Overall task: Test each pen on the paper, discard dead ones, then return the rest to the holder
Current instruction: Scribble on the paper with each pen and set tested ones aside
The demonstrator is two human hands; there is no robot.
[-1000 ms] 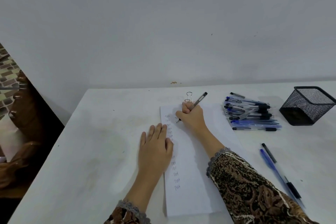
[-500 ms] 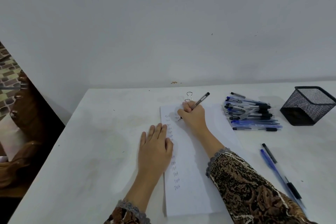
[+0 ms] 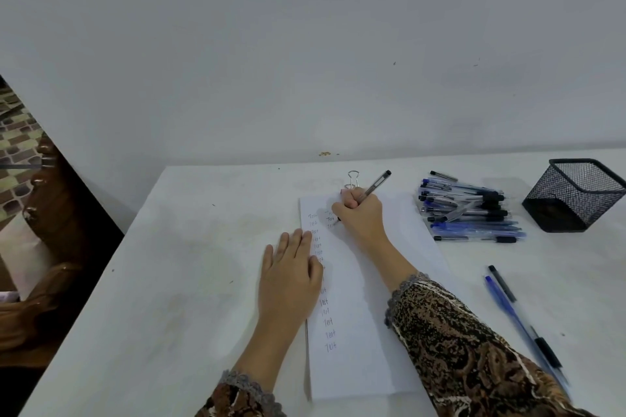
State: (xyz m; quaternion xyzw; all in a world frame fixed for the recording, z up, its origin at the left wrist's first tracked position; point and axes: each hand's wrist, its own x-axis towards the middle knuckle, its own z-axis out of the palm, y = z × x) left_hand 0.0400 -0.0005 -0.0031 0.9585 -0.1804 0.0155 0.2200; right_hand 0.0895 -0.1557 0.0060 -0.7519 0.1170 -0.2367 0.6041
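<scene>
My right hand [image 3: 360, 217] grips a pen [image 3: 377, 183], testing it on the paper [image 3: 366, 332]; my left hand [image 3: 288, 281] lies flat, steadying. Ink seemingly marks, so next I sort it.

One desk [image 3: 169, 281] carries one paper [image 3: 359, 342], one black mesh holder [image 3: 572, 195] and one metal binder clip [image 3: 353, 177]. Two hands show, the left hand [image 3: 288, 278] and the right hand [image 3: 360, 217], whose fingers grip one pen [image 3: 377, 183]. Two more lie apart at the right, a blue pen [image 3: 500, 300] and a black pen [image 3: 502, 283]. One pile of pens [image 3: 471, 210] lies beside the holder, too crowded to count.
</scene>
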